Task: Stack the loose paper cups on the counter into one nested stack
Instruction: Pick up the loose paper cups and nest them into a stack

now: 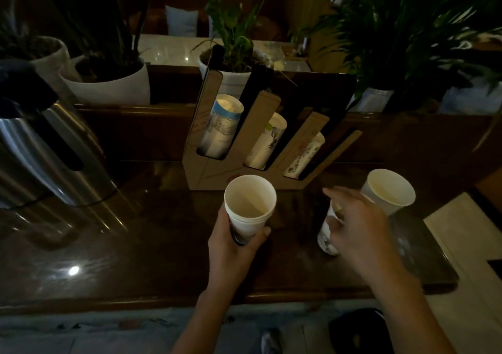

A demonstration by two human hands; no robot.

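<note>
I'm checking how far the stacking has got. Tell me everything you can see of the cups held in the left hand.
The nested stack looks like white paper cups with a dark print low on the wall; layered rims show at the front edge. It stands roughly upright, mouth open and empty, in front of the cardboard cup holder. The left hand wraps its lower half, fingers on the right side.
</note>
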